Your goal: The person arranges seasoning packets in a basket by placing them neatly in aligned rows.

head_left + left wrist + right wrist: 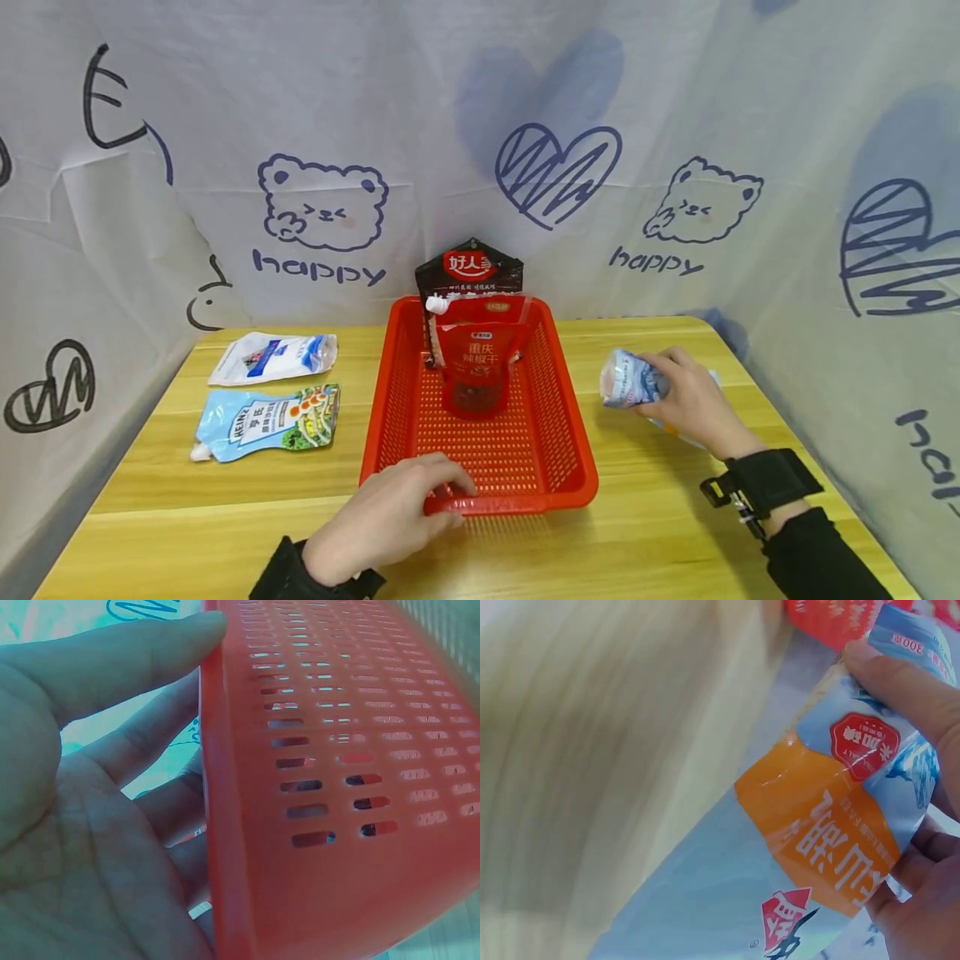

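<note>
My left hand (pixel 390 512) grips the front rim of a red perforated plastic basket (pixel 581 467). In the left wrist view the thumb (pixel 142 654) lies along one side of the rim and the fingers reach behind it. To the right of the basket, my right hand (pixel 693 404) holds a bag of salt (pixel 821 817), light blue with an orange panel, above the table. One crimped end of the bag points left towards the basket. Inside the basket, a black seasoning bag (pixel 480 268), a red spouted pouch (pixel 468 310) and a red see-through pouch (pixel 480 358) stand at the back.
On the table's left lie a white and blue packet (pixel 273 358) and a light blue Heinz pouch (pixel 266 421) with a white spout. A wooden-look table (pixel 150 533) holds everything. A light cloth (pixel 442 100) with blue drawings hangs behind and at the sides.
</note>
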Tool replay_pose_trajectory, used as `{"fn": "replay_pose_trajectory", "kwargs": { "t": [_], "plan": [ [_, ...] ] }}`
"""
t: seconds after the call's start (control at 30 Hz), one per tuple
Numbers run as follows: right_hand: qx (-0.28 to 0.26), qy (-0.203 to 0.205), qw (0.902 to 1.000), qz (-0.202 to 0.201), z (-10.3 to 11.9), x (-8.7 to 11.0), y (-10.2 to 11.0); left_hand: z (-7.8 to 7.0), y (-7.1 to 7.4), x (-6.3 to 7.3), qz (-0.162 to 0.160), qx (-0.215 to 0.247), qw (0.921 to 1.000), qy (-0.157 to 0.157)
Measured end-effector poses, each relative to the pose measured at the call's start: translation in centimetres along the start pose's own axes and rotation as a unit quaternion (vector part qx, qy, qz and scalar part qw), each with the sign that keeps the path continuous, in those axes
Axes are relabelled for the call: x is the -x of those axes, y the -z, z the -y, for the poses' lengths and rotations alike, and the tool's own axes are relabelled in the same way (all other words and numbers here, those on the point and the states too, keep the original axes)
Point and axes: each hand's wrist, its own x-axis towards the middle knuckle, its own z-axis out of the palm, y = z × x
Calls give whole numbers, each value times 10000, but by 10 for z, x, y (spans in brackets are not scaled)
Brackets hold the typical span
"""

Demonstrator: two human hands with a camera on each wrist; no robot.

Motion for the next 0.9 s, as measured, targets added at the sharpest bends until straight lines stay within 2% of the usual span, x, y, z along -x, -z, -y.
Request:
{"fn": "replay_pose_trajectory", "kwargs": {
  "t": [0.3,0.53,0.77,0.9],
  "plan": [
    [-88,224,9984,-503,37,-7,15,0,-1,1,-39,-35,10000,27],
    [-165,450,9962,-729,75,-13,27,-1,-1,1,-62,-70,10000,3],
    [-290,1033,9899,-929,110,-19,28,-1,-1,1,-101,-178,9998,-15],
    [-401,1269,9870,-905,128,-20,26,-2,-1,1,-90,-170,9998,6]
  ]
}}
